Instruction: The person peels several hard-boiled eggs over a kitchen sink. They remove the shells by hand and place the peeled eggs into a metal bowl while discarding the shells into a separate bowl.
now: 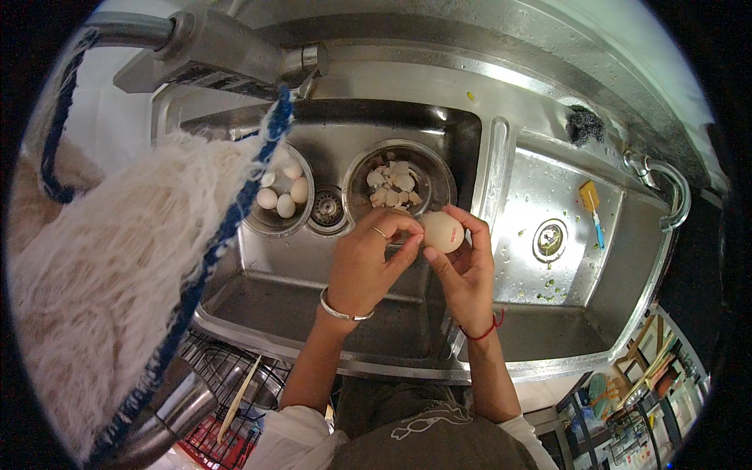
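Note:
My right hand (467, 267) holds an egg (445, 232) between thumb and fingers above the left basin of the steel sink. The shell bears red printed marks. My left hand (367, 255) pinches at the egg's left end with thumb and fingertips; whether a bit of shell sits between them is hidden. Just beyond my hands, a metal bowl (437, 155) contains several broken pieces of eggshell (399, 179). Farther left, a second bowl (305, 220) has several eggs (286, 205) in it, its left side covered from sight by a hanging towel (135, 235).
The fuzzy beige towel with a blue border fills the near left. A grey fixture (217, 53) juts in above. Right of the divider (493, 170), the other basin holds a yellow-headed brush (589, 200) and green scraps (549, 288). A dark scourer (584, 125) lies beyond, by a curved faucet (675, 176).

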Demonstrator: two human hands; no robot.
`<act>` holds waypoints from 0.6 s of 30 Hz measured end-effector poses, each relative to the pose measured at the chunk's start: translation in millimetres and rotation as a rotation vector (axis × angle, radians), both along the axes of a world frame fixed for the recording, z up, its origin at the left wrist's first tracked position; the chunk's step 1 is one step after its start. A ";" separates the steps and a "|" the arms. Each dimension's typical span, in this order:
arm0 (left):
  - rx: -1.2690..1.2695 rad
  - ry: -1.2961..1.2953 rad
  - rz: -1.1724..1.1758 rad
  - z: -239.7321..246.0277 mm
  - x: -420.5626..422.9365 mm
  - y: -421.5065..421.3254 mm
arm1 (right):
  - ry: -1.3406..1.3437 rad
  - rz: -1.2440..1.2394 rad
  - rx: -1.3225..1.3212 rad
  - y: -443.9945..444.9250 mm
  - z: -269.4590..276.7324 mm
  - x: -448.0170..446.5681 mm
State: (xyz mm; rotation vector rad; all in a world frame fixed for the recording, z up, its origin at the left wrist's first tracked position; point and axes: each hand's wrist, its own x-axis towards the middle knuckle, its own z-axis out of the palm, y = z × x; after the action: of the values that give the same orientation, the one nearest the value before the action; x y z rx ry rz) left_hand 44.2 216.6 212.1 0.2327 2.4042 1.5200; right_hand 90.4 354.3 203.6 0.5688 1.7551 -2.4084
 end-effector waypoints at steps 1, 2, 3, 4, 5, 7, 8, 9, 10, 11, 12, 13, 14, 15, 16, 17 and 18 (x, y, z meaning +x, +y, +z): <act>-0.028 0.003 -0.019 1.2 -0.1 -0.2 | -0.004 0.008 0.012 0.1 -0.5 0.6; -0.061 0.006 -0.039 2.0 -0.2 -0.3 | -0.008 0.015 0.023 0.2 -1.0 1.2; -0.095 0.008 -0.059 2.8 -0.3 -0.3 | -0.010 0.020 0.010 0.5 -1.2 1.5; -0.102 0.020 -0.063 3.2 -0.4 0.0 | -0.012 0.024 -0.004 0.8 -1.3 1.5; -0.109 0.031 -0.067 3.5 -0.3 0.5 | -0.019 0.027 -0.016 1.0 -1.2 1.5; -0.113 0.057 -0.066 3.6 0.0 1.6 | -0.017 0.018 -0.020 0.7 -0.3 1.3; -0.110 0.072 -0.059 3.4 0.2 2.2 | -0.019 0.014 -0.022 0.6 0.3 1.2; -0.107 0.087 -0.053 3.2 0.4 2.5 | -0.018 0.008 -0.035 0.6 0.8 1.0; -0.078 0.080 -0.027 2.9 0.7 2.7 | -0.018 0.003 -0.048 0.5 1.4 0.9; -0.049 0.072 -0.002 2.3 0.9 3.0 | -0.019 -0.003 -0.060 0.6 2.0 0.9; -0.025 0.055 0.024 1.8 1.3 3.2 | -0.017 -0.003 -0.062 0.8 2.5 0.9; -0.021 0.061 0.033 1.1 1.7 3.0 | -0.015 -0.002 -0.064 1.0 2.8 0.8; -0.021 0.058 0.041 0.2 1.9 2.5 | -0.012 -0.004 -0.068 1.3 3.2 0.8; -0.021 0.054 0.050 -0.9 2.3 2.3 | -0.012 -0.005 -0.071 1.6 3.5 1.0; 0.008 0.035 0.060 -2.3 2.2 1.7 | -0.010 -0.008 -0.076 1.8 3.9 1.1; 0.037 0.017 0.071 -4.1 1.5 0.4 | -0.008 -0.013 -0.084 1.7 4.0 1.2; 0.066 0.009 0.077 -5.9 0.5 -1.1 | -0.016 -0.014 -0.086 1.6 4.2 1.4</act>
State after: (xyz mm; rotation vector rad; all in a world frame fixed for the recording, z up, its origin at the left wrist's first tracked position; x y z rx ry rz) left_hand 44.8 215.6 206.2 0.1631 2.3981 1.6367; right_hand 91.8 355.9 207.8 0.5897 1.6377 -2.4672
